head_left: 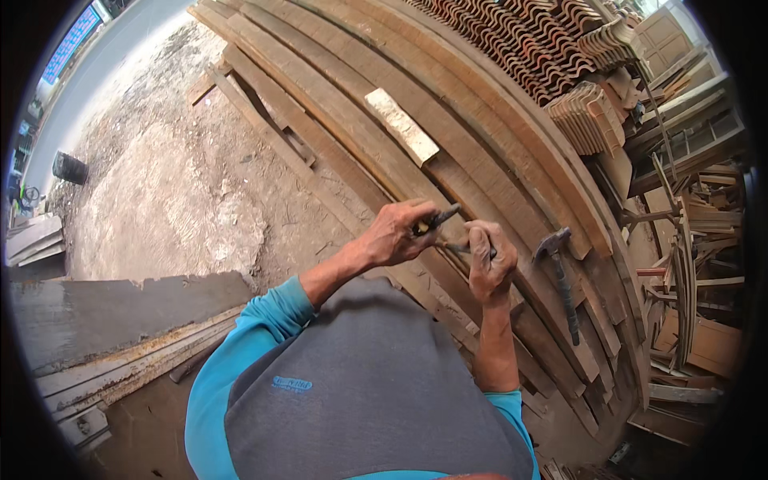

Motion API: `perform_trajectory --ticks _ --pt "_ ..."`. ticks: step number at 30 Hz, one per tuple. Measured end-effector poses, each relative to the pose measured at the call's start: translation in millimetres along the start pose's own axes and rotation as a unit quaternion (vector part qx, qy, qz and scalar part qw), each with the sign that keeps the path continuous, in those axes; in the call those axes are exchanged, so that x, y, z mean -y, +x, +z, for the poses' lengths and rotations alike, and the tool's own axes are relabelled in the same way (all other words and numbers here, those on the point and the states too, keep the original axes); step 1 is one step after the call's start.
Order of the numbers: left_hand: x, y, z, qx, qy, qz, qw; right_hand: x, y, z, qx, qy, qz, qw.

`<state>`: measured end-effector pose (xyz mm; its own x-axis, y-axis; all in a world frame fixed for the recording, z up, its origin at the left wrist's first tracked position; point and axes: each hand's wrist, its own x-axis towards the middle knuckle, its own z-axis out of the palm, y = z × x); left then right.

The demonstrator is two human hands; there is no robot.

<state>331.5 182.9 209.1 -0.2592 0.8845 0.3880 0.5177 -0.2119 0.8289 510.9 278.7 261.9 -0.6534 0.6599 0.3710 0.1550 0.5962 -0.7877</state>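
Note:
My left hand (394,234) is closed around a dark-handled tool (447,214), whose blunt dark end sticks out past the fingers toward the right. Most of this tool is hidden in the fist, so its kind does not show. Close beside it, my right hand (490,262) is a fist with the thumb on top, gripping a thin grey piece (456,248) that juts toward the left hand. Both hands are over the stacked wooden planks (512,176). Right of my right hand, a claw hammer (565,290) with a dark grip lies on the planks.
A pale, rough-faced wood block (402,126) rests on the planks ahead. Stacked clay roof tiles (512,40) stand at the far right, with piled scrap wood (712,272) nearer. Bare ground (176,176) and a black bucket (70,168) are to the left.

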Motion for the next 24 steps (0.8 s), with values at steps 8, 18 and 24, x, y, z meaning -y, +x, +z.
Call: perform_trajectory --ticks 8,18,24 --pt "24 -34 -48 -0.077 -0.033 -0.211 0.974 -24 -1 51 0.013 0.082 0.001 0.997" --pt "54 -87 -23 -0.072 -0.009 -0.27 0.96 -45 -25 89 0.082 0.058 0.018 0.995" --pt "56 -104 -16 -0.062 -0.018 -0.209 0.976 -24 -12 100 0.153 0.065 -0.03 0.986"
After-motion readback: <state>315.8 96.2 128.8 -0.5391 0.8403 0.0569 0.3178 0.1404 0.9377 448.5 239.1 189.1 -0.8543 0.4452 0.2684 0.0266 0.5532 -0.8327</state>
